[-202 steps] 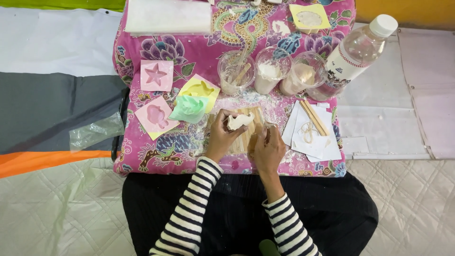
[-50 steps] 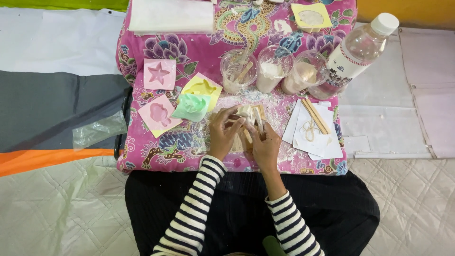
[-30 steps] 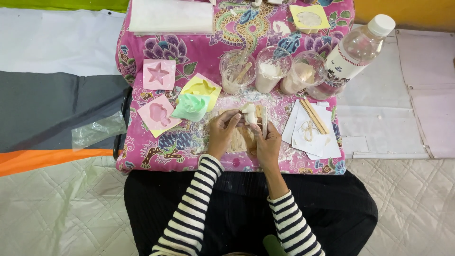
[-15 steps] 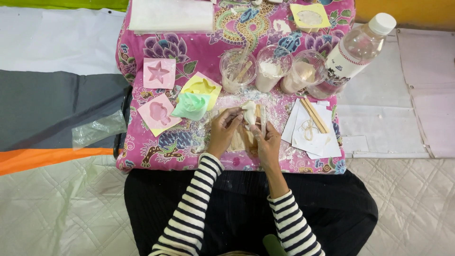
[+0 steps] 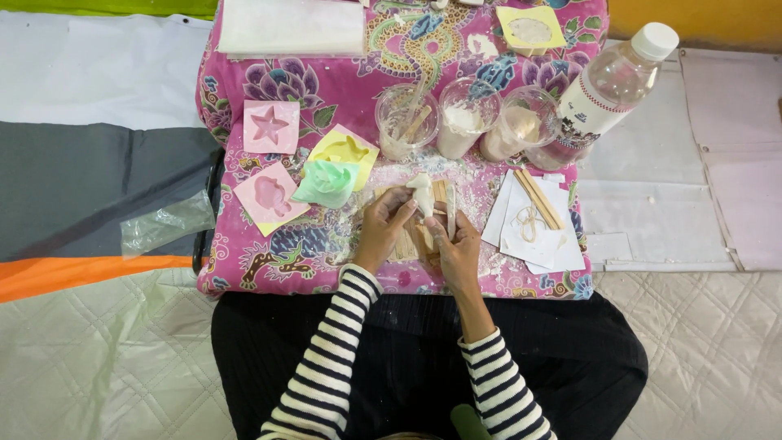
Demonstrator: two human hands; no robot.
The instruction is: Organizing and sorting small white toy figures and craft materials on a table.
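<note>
- Centrally, low table (image 5: 244,269) under pink floral cloth, dusted white near the front.
- Left hand (image 5: 383,226) and right hand (image 5: 453,248) close together, both pinching a white dough lump (image 5: 423,194) above wooden sticks (image 5: 407,240).
- Green mould (image 5: 327,181) just left.

We cannot tell what the white lump (image 5: 423,194) is made of; our left hand (image 5: 381,226) and right hand (image 5: 456,248) cover part of it and most of the wooden sticks (image 5: 417,236) beneath. The white sheet (image 5: 292,27) is cut off by the top edge.
</note>
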